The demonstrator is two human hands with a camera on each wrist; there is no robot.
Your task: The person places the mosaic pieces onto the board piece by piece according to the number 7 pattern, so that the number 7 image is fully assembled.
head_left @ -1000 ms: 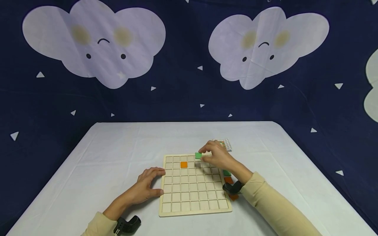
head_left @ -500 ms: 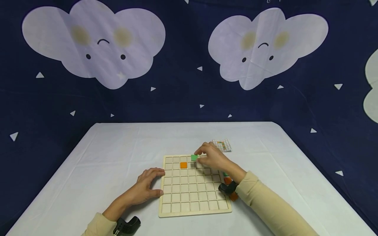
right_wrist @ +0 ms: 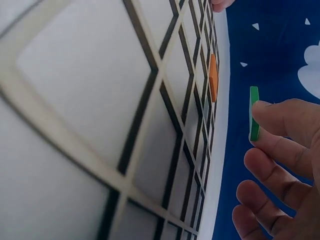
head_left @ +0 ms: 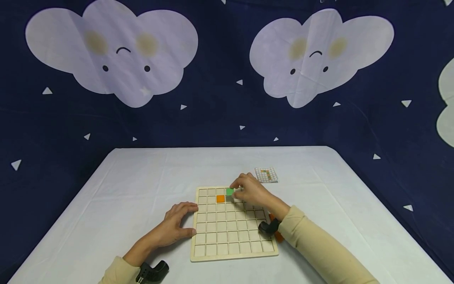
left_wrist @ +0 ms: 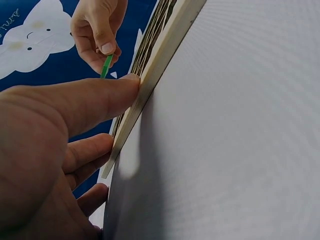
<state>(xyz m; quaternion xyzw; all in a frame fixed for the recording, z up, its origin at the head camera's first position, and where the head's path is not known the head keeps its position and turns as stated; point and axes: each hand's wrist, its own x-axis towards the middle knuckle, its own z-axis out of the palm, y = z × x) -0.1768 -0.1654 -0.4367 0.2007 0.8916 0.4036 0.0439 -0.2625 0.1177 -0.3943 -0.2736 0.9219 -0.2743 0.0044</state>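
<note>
- My right hand [head_left: 252, 191] pinches the green tile [head_left: 229, 192] above the board [head_left: 232, 237]!
- Orange tile [head_left: 220, 198] left of that pinch.
- My left hand [head_left: 172, 225], spread, touches the board's edge.

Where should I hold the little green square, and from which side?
Pinch the green square by its edges, probably from the right, like the right hand does. It's thin and flat, above the wooden board, so its underside should be free.
</note>
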